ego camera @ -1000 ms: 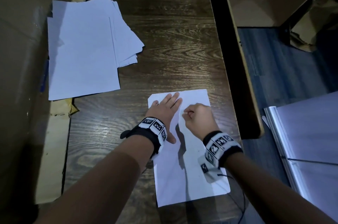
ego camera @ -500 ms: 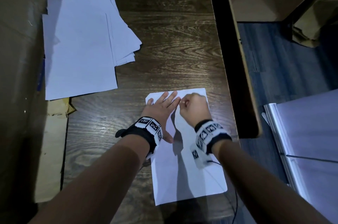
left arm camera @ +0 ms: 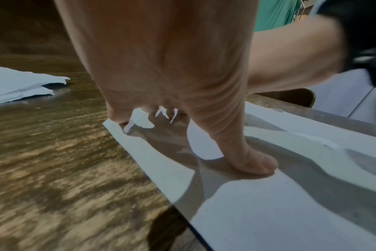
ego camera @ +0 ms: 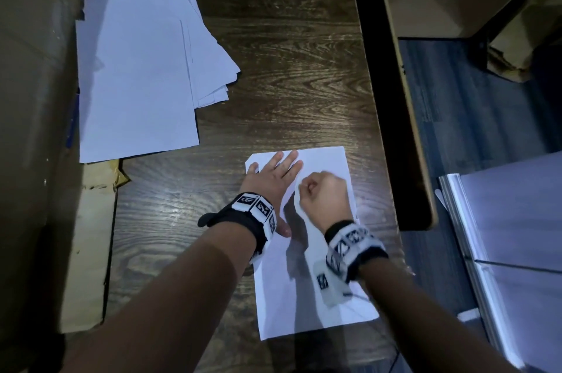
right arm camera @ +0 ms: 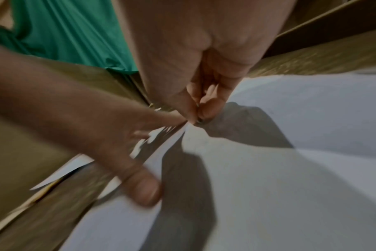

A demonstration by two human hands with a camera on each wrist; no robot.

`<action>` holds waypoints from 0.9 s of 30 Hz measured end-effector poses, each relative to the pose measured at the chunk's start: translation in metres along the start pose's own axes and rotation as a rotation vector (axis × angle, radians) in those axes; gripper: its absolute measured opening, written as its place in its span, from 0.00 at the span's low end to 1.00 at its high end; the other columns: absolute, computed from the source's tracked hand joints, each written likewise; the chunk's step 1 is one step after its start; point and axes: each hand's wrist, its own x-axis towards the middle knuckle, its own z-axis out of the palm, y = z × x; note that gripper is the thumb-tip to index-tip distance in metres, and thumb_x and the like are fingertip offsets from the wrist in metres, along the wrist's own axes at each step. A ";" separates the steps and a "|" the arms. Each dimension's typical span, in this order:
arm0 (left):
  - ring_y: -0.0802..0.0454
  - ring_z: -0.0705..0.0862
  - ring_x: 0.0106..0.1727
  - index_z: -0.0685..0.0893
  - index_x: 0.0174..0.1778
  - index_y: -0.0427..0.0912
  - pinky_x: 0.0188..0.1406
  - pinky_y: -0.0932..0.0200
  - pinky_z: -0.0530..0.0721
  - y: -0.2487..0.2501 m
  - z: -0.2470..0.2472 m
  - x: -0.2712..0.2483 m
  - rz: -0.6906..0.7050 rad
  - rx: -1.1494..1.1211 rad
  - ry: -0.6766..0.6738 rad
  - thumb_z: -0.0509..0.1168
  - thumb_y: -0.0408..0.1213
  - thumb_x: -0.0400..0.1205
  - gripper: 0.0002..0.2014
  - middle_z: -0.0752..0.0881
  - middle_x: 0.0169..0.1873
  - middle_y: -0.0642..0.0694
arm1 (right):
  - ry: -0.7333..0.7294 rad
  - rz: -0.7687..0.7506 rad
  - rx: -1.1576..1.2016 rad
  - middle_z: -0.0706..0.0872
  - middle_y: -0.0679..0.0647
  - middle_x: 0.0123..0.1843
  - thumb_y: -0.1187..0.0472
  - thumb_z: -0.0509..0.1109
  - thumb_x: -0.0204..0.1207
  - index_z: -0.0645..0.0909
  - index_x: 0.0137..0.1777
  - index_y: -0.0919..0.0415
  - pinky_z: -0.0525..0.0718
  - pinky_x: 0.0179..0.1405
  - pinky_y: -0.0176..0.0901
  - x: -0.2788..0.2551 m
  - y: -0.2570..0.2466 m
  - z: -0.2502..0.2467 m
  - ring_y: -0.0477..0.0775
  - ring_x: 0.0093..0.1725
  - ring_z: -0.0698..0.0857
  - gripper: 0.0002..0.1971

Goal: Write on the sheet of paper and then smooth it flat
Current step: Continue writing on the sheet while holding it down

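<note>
A white sheet of paper point(ego camera: 304, 296) lies on the dark wooden table point(ego camera: 273, 83) near its front right. My left hand point(ego camera: 273, 178) rests flat on the sheet's upper left part with straight, spread fingers; its thumb point(left arm camera: 253, 163) presses the paper point(left arm camera: 279, 212). My right hand point(ego camera: 322, 193) is curled into a fist over the upper right part, just right of the left hand's fingers. In the right wrist view its thumb and fingers pinch a thin pen whose dark tip point(right arm camera: 199, 120) touches the sheet point(right arm camera: 290, 186). The rest of the pen is hidden inside the fist.
A loose stack of white papers point(ego camera: 137, 77) lies at the back left. Brown cardboard point(ego camera: 30, 129) walls the left side, with a blue pen point(ego camera: 73, 123) against it. The table's right edge point(ego camera: 392, 129) runs close to the sheet; a white panel point(ego camera: 517, 220) is beyond it.
My right hand shifted up toward the sheet's top edge, then came back down a little, still pinching the pen. The left hand stayed flat on the paper.
</note>
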 end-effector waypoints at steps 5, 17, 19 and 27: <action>0.49 0.31 0.88 0.30 0.88 0.50 0.85 0.32 0.49 -0.001 0.000 0.001 0.005 -0.004 0.005 0.79 0.69 0.65 0.73 0.26 0.86 0.53 | -0.003 -0.031 -0.011 0.88 0.54 0.33 0.64 0.71 0.72 0.88 0.37 0.60 0.85 0.40 0.42 0.033 0.002 -0.014 0.55 0.34 0.86 0.05; 0.51 0.31 0.88 0.30 0.88 0.50 0.84 0.32 0.49 -0.002 0.003 0.002 -0.001 -0.004 0.016 0.79 0.70 0.64 0.74 0.27 0.86 0.54 | 0.042 0.024 -0.010 0.86 0.58 0.29 0.67 0.68 0.72 0.85 0.32 0.64 0.86 0.36 0.46 0.061 -0.004 -0.017 0.58 0.30 0.83 0.08; 0.51 0.30 0.88 0.30 0.88 0.51 0.84 0.32 0.49 -0.003 0.005 0.003 -0.002 0.000 0.021 0.79 0.71 0.63 0.74 0.27 0.86 0.54 | 0.072 0.061 0.015 0.85 0.58 0.29 0.67 0.68 0.72 0.86 0.32 0.64 0.87 0.35 0.46 0.067 -0.006 -0.016 0.58 0.31 0.84 0.09; 0.51 0.31 0.88 0.28 0.88 0.48 0.84 0.32 0.49 -0.001 0.002 0.001 -0.016 0.010 0.010 0.78 0.70 0.64 0.75 0.27 0.86 0.54 | -0.004 -0.039 -0.082 0.88 0.53 0.34 0.65 0.69 0.74 0.87 0.38 0.60 0.83 0.35 0.39 0.034 0.003 -0.009 0.53 0.32 0.85 0.07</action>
